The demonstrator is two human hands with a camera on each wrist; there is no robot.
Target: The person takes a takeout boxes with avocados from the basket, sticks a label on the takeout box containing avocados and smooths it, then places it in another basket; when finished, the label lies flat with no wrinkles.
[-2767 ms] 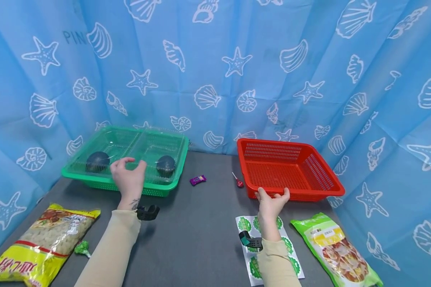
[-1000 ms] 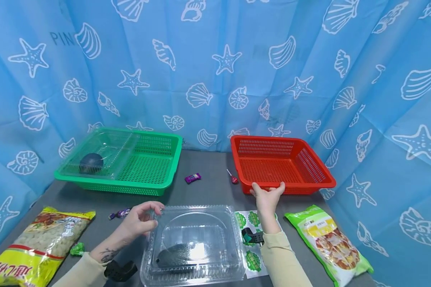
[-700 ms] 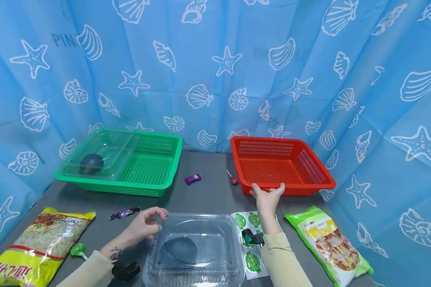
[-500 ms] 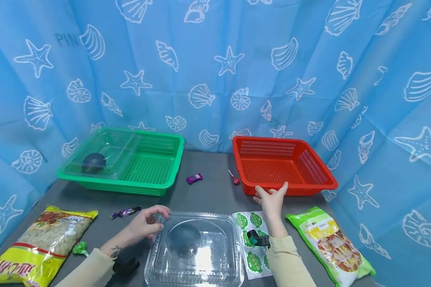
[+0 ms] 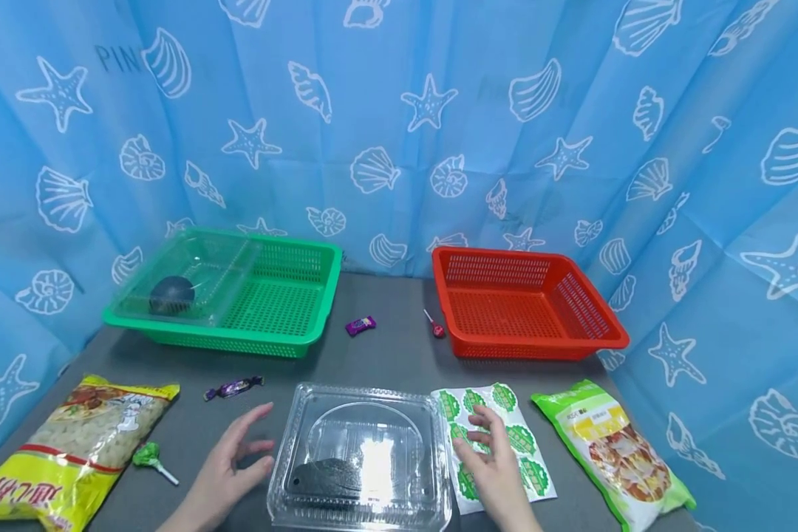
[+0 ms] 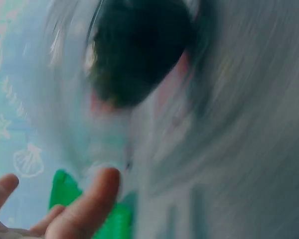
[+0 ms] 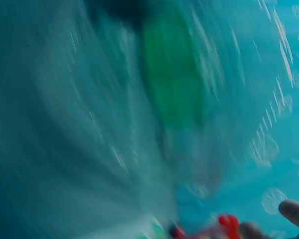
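Observation:
A clear plastic clamshell box (image 5: 372, 414) sits at the front middle of the table, a dark, rounded, avocado-like thing (image 5: 326, 479) inside it. To its left, my left hand (image 5: 229, 465) is spread with fingers apart, a small gap from the box's side. My right hand (image 5: 495, 465) hovers over the sheet of green stickers (image 5: 522, 440), loosely bent fingers toward the box's right side. Neither hand holds anything. Motion blurs both wrist views; the left one shows the dark thing (image 6: 139, 55) through the plastic, above my fingers.
A green basket (image 5: 292, 343) at back left bears another clear box (image 5: 199, 258) with a dark round thing. A red basket (image 5: 539, 347) stands back right. Purple candies (image 5: 234, 387), a red lollipop (image 5: 437, 329), a green lollipop (image 5: 148, 455), a yellow bag (image 5: 73, 451) and a green bag (image 5: 618, 458) lie around.
The clear box came from the green basket to the front middle, carried by my left hand, which has let go and drawn left. My right hand left the red basket's rim and came nearer the box.

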